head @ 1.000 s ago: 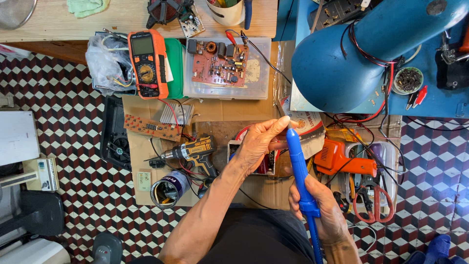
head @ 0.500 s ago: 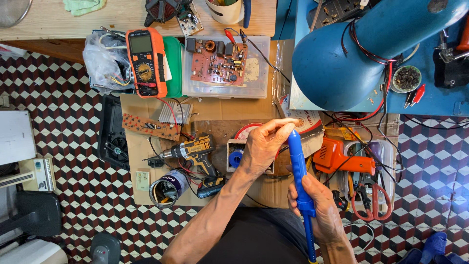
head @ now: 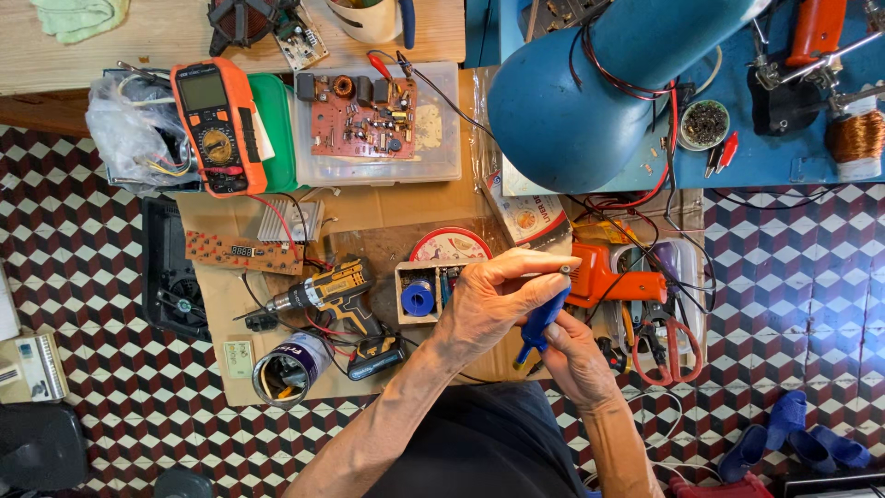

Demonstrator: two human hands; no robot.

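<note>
Nearest to us, our right hand (head: 573,355) wraps the lower part of a blue plastic tool (head: 539,323), and our left hand (head: 493,300) pinches its pale tip between thumb and fingers, above the cardboard sheet (head: 221,295). To the left, near the sheet's near edge, an open tin can (head: 290,367) holds something we cannot make out, beside a yellow cordless drill (head: 327,290). A small wooden box (head: 426,290) keeps a blue spool. Farther away, a clear plastic tray (head: 378,124) carries a reddish circuit board, with an orange multimeter (head: 217,124) to its left. Little free room remains here.
</note>
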